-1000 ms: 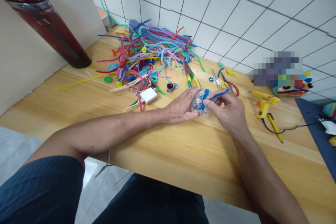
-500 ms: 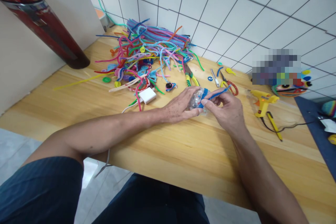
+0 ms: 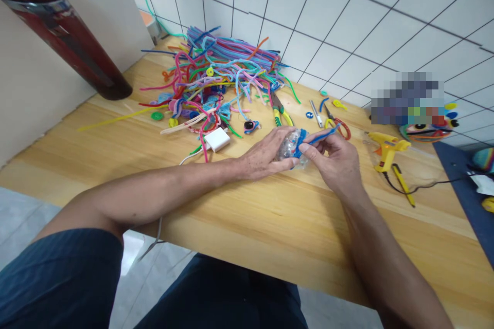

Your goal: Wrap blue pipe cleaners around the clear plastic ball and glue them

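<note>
My left hand (image 3: 266, 157) is wrapped round a clear plastic piece (image 3: 287, 148), rounded like part of a bottle, with the thumb along its near side. A blue band of pipe cleaner runs round this piece. In my right hand (image 3: 335, 162) a blue pipe cleaner (image 3: 326, 135) is pinched between thumb and fingers; its free end points up and to the right. The right thumb tip lies against the blue band. Just behind the hands are pliers (image 3: 281, 113) with green and yellow handles, and scissors (image 3: 341, 126) with red and yellow handles.
A heap of coloured pipe cleaners (image 3: 231, 61) lies against the tiled wall. A white charger (image 3: 217, 139) sits left of my hands. To the right are a yellow glue gun (image 3: 386, 149) with its cord and a yellow pen-like tool (image 3: 403, 185). A red thermos (image 3: 73, 41) stands at left.
My right hand has shifted very slightly to the right, its thumb moving a little along the blue band. The left hand keeps its hold on the plastic piece.
</note>
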The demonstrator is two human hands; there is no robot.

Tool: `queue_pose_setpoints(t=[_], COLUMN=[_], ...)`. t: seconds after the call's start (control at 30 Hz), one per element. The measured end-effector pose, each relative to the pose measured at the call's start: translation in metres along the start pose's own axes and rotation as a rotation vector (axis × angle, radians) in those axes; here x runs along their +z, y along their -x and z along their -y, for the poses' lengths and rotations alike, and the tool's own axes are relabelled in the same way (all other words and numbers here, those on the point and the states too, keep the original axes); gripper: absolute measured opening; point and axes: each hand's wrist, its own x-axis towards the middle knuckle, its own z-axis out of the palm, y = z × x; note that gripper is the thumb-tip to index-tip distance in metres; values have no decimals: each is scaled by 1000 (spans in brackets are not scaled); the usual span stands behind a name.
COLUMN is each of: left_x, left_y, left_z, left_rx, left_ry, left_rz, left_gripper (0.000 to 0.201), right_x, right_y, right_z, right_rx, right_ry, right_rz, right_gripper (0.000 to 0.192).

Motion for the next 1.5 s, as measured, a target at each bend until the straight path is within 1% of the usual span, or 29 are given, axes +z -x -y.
queue_pose_setpoints(t=[0.23,0.43,0.7,0.83,0.97,1.1,1.3,1.5], left_x=[1,-4,-6,-5,-4,-3,-2,-2], left_y=[1,0,-1,-1,-1,-1,0,0], left_z=[1,-4,-8,-8,-7,-7,-6,-4], left_rx=[13,-1,-68,-82,-68,-64,-58,-42], left_ry=[15,21,39,49,51,65,71,51], left_rz=[-4,13,-1,0,-1,-8,-15,-25], left_gripper=[75,73,69,68,68,65,64,68], right_x=[1,4,0,-5,-5,-1,3,5], right_y=[1,2,2,1,0,1,2,3], right_z=[3,2,6,4,-1,-3,-1,3], right_rx=[6,-7,-11,-11,-40,-44,-61,-46], right_ry=[32,42,37,8,-20,-46,-29,14], right_rz=[-9,-38,26,67,39,7,-27,-38], right_gripper=[15,15,12,16,20,20,18,21])
